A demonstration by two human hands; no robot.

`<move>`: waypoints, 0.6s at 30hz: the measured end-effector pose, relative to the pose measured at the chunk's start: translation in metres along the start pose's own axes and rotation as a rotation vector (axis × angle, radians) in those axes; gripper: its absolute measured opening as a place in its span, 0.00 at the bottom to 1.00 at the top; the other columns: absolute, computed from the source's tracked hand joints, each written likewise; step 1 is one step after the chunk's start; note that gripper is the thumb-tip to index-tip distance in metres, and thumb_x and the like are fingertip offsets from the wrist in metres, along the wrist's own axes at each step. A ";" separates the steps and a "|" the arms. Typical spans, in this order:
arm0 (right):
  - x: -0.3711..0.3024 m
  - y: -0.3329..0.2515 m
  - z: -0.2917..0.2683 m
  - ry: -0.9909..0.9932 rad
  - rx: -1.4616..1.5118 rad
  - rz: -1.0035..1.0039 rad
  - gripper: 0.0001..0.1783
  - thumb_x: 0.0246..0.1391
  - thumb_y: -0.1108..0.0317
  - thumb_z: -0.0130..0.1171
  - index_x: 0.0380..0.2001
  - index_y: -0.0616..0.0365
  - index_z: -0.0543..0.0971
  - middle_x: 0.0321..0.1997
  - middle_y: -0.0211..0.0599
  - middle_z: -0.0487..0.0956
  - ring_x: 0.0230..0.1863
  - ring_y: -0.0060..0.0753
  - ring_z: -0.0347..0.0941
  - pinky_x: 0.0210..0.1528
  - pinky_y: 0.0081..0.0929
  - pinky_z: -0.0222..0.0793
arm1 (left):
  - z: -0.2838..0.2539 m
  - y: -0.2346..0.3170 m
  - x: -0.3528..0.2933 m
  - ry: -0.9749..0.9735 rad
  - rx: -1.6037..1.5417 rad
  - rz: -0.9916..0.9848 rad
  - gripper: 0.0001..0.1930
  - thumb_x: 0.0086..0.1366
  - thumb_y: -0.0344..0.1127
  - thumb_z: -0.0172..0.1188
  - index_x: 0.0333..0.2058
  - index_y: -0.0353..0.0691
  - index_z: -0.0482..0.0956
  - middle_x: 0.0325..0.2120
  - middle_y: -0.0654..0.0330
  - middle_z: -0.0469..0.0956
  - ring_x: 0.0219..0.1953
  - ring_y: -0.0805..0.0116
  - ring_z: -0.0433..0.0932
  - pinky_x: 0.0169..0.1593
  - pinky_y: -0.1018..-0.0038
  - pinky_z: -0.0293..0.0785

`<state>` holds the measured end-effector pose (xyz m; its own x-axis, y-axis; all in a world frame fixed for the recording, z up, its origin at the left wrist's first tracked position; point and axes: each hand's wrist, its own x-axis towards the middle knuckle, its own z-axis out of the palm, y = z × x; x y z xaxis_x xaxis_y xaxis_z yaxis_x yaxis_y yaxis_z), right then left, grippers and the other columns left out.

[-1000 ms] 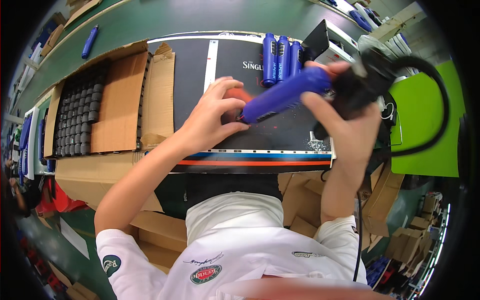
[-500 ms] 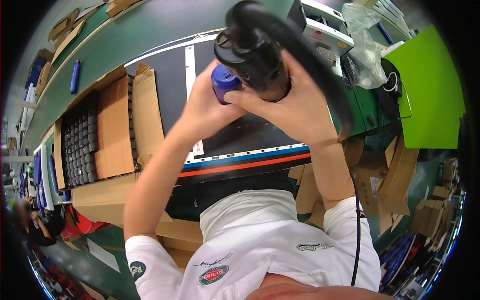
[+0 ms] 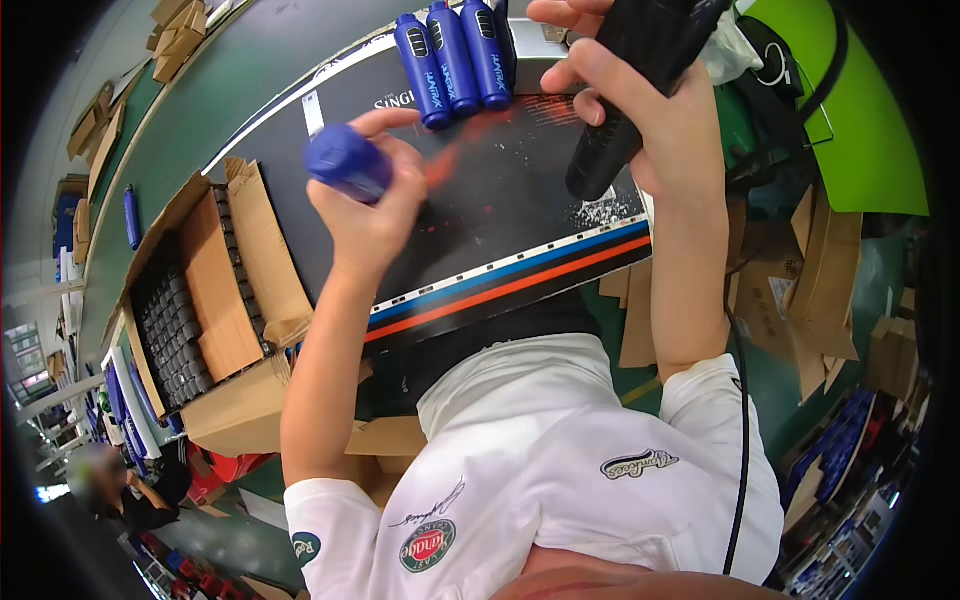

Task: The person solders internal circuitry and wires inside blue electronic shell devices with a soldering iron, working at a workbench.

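My left hand (image 3: 375, 195) is closed around a blue cylindrical device (image 3: 345, 162), raised over the dark mat (image 3: 470, 215) and blurred by motion. Higher on the right, my right hand (image 3: 665, 115) grips a long black handheld tool (image 3: 625, 110); its narrower end points down and left, and its top runs out of view. Beyond my hands, three blue cylindrical devices (image 3: 452, 60) lie side by side on the mat, each with a dark panel. Fingers (image 3: 565, 14) show by the tool at the top edge; whose they are, I cannot tell.
An open cardboard box (image 3: 270, 240) of black ribbed parts (image 3: 172, 330) stands at left. Another blue device (image 3: 131, 217) lies farther left. White crumbs (image 3: 605, 212) dot the mat near the tool. A bright green panel (image 3: 885, 110) and cardboard (image 3: 790, 270) are at right, with a black cable (image 3: 738, 420) along my side.
My hands were together, with the blue device against the black tool. They have moved apart, left hand leftward with the device, right hand up and right with the tool. Three blue devices have come into view.
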<state>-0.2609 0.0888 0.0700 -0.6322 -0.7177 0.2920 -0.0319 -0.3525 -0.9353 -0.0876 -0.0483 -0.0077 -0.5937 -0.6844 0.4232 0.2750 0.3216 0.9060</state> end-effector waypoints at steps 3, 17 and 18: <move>-0.001 0.003 -0.011 0.050 0.283 0.099 0.13 0.60 0.70 0.60 0.46 0.60 0.73 0.35 0.40 0.81 0.24 0.27 0.76 0.23 0.20 0.67 | -0.001 -0.002 -0.002 0.018 -0.075 -0.021 0.12 0.57 0.19 0.54 0.42 0.25 0.76 0.19 0.64 0.74 0.20 0.79 0.72 0.26 0.80 0.70; -0.032 0.108 -0.077 0.314 1.027 0.364 0.10 0.65 0.62 0.55 0.45 0.54 0.72 0.36 0.28 0.71 0.29 0.21 0.65 0.30 0.19 0.63 | -0.086 0.021 0.135 -0.259 1.039 0.165 0.19 0.60 0.25 0.61 0.50 0.40 0.74 0.44 0.54 0.77 0.37 0.61 0.80 0.44 0.67 0.76; -0.033 0.107 -0.080 0.293 1.035 0.350 0.10 0.66 0.62 0.54 0.45 0.54 0.71 0.35 0.28 0.70 0.28 0.21 0.64 0.29 0.19 0.63 | -0.089 0.013 0.152 -0.293 1.259 0.093 0.20 0.59 0.23 0.60 0.51 0.42 0.74 0.48 0.53 0.75 0.40 0.57 0.80 0.45 0.66 0.76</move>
<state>-0.3051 0.1224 -0.0561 -0.6418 -0.7542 -0.1387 0.7528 -0.5853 -0.3012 -0.1068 -0.2062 0.0686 -0.7973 -0.5099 0.3229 -0.4771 0.8602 0.1802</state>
